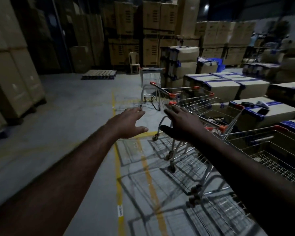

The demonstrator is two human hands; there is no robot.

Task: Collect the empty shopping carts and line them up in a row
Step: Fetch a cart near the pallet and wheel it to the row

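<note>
Several wire shopping carts with orange corner caps stand side by side along the right (203, 103), their wheels on the grey floor. One more empty cart (151, 79) stands apart farther back, near the middle. My left hand (131, 122) reaches forward with fingers spread and holds nothing. My right hand (182, 124) is stretched out flat, fingers straight, over the handle end of a cart in the row; whether it touches the cart is unclear. The nearest cart (271, 150) is partly hidden by my right forearm.
Tall stacks of cardboard boxes (12, 65) line the left and back. Lower boxes with blue tape (262, 113) sit right behind the carts. A plastic chair (134, 62) and a wooden pallet (99, 74) stand at the back. Yellow floor lines (117, 150) run forward.
</note>
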